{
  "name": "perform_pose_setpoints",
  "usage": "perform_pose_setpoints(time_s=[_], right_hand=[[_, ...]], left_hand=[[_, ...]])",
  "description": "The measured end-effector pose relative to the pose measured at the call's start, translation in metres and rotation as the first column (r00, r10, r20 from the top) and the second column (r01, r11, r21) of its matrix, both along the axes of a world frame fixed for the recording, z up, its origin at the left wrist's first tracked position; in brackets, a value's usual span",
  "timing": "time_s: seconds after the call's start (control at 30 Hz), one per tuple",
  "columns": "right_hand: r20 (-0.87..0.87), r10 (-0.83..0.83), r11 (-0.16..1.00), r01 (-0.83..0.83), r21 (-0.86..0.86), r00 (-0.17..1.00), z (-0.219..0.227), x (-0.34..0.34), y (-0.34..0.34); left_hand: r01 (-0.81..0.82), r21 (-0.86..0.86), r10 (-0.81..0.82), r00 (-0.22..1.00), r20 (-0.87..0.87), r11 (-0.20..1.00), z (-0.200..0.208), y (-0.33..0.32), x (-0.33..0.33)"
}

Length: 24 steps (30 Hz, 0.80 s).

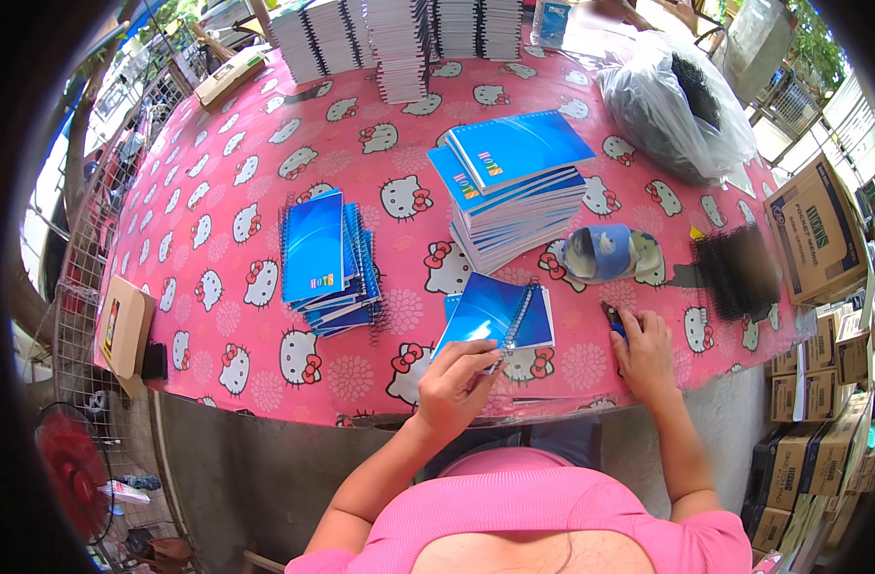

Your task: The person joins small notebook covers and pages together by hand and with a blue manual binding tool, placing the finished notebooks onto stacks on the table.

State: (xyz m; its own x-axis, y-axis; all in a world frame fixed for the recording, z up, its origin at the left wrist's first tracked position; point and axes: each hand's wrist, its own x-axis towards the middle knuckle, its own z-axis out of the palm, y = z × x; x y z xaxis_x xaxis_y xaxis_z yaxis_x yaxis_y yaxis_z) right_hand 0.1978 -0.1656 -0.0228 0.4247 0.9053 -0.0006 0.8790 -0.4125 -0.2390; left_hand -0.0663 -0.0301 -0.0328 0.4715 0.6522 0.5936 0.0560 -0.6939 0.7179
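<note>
A blue-covered notebook (485, 311) lies at an angle near the table's front edge, a wire coil (525, 311) along its right side. My left hand (456, 383) is closed at the lower end of that coil, thumb and fingers pinched on it. To the right, my right hand (648, 356) rests on the tablecloth, its fingers curled around a small tool (613, 318) with a dark tip and blue handle, which looks like pliers. Most of the tool is hidden by the hand. Pages or another notebook show beneath the blue cover.
Coil-bound blue notebooks (315, 251) are piled at left; a taller stack without visible coils (519, 206) stands behind my hands. Right of it lie a blue-and-grey rounded object (614, 253), black coils (739, 273) and a plastic bag (681, 105). White-paged stacks (394, 48) line the back.
</note>
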Motion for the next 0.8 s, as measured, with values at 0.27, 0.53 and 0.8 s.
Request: perform_pose_setpoints(time_s=[0.27, 0.53, 0.8], right_hand=[[-0.212, 0.490, 0.807, -0.348, 0.477, 0.846, 0.052, -0.085, 0.013], [-0.737, 0.314, 0.948, -0.158, 0.275, 0.599, 0.049, -0.085, 0.021], [-0.350, 0.447, 0.845, -0.261, 0.466, 0.823, 0.056, -0.087, 0.012]], left_hand=[[-0.075, 0.046, 0.070, 0.993, 0.095, 0.996, 0.004, 0.003, 0.008], [-0.048, 0.095, 0.045, 0.998, 0.036, 0.994, 0.008, 0.002, 0.011], [-0.028, 0.093, 0.027, 1.000, 0.015, 0.995, 0.022, 0.001, 0.013]])
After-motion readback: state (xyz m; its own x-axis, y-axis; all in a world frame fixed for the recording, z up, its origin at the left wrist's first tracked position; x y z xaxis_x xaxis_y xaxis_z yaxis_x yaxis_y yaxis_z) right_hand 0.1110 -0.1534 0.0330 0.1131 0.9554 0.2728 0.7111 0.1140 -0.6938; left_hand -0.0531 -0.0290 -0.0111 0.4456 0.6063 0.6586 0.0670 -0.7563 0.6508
